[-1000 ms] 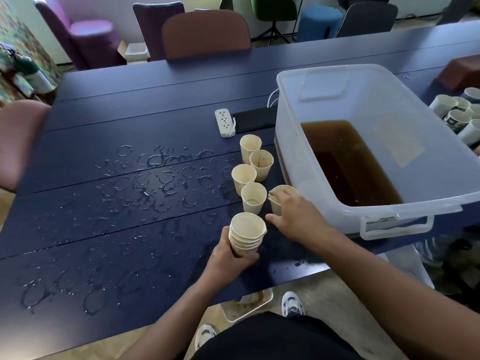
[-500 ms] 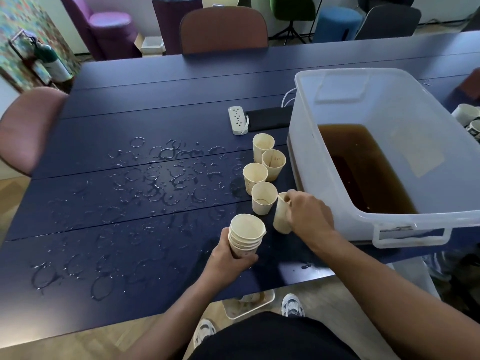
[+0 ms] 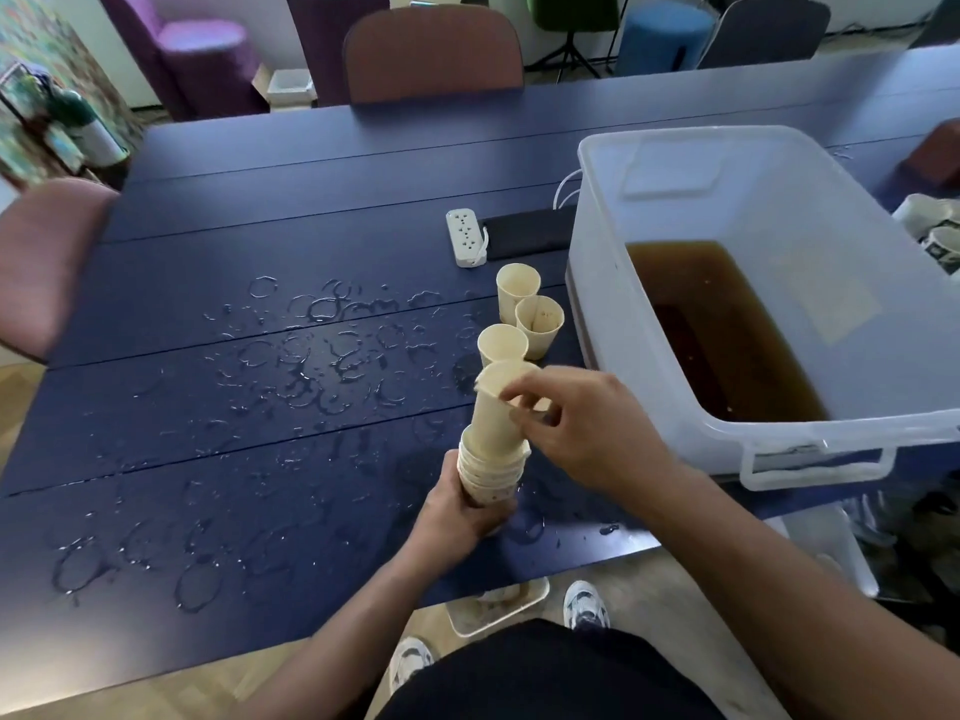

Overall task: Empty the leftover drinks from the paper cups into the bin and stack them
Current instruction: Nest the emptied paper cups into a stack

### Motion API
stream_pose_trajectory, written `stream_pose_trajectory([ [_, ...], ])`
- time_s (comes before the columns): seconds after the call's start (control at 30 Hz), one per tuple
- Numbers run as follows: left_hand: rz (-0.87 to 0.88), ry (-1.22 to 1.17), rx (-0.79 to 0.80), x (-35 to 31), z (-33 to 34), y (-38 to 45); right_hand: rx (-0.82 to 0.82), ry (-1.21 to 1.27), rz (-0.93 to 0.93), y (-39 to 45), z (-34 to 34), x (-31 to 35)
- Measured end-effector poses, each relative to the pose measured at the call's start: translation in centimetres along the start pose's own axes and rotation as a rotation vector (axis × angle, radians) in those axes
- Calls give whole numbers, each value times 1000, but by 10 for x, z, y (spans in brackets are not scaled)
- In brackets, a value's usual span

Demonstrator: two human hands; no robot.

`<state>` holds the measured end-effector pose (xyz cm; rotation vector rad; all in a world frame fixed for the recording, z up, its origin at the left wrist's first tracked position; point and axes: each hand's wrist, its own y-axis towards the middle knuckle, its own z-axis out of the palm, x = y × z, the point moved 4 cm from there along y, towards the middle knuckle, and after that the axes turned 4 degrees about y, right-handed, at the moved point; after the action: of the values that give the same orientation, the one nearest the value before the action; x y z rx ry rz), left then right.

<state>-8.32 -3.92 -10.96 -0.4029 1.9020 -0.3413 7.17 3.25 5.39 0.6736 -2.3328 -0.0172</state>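
Note:
My left hand [image 3: 460, 511] grips a stack of cream paper cups [image 3: 491, 472] standing on the dark blue table [image 3: 218, 449] near its front edge. My right hand [image 3: 576, 433] pinches the rim of a single cup [image 3: 496, 413] whose base sits inside the top of the stack. Three loose cups stand behind: one [image 3: 503, 344] just beyond the stack, one [image 3: 540, 318] to its right, one [image 3: 517, 285] farthest back. The clear plastic bin [image 3: 779, 449] with brown liquid [image 3: 717, 324] stands to the right.
Wet rings and droplets [image 3: 311, 356] cover the table's left and middle. A white power strip [image 3: 466, 238] and a black flat object [image 3: 530, 232] lie behind the cups. More cups [image 3: 935, 231] sit past the bin's right side. Chairs [image 3: 434, 54] line the far edge.
My right hand lifted a cup from beside the bin and brought it left onto the stack. The left hand kept holding the stack in place. The camera moved closer.

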Motion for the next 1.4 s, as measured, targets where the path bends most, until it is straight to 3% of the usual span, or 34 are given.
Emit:
stream_pose_trajectory([
  [0.3, 32, 38, 2, -6, 4, -4, 328, 34, 72, -11, 41, -14],
  [0.4, 28, 48, -31, -5, 1, -3, 162, 159, 147, -1, 35, -22],
  [0.5, 41, 77, -22, -6, -3, -3, -20, 106, 177, 14, 30, -34],
  [0.57, 52, 80, -18, -6, -4, -2, 6, 4, 208, 22, 35, -48],
  [0.73, 60, 82, -34, -4, -7, -4, 271, -245, 316, 27, 60, -84],
  [0.8, 55, 75, -37, -3, -8, -5, 281, -270, 310, 27, 66, -92],
  [1.0, 32, 71, -49, 2, -13, -8, 173, -198, 279, 26, 62, -96],
  [1.23, 15, 72, -42, 2, -13, -6, -78, 33, 86, 22, 6, -48],
  [1.4, 30, 96, -19, -3, -6, 0, -129, 165, 8, 22, -17, -25],
])
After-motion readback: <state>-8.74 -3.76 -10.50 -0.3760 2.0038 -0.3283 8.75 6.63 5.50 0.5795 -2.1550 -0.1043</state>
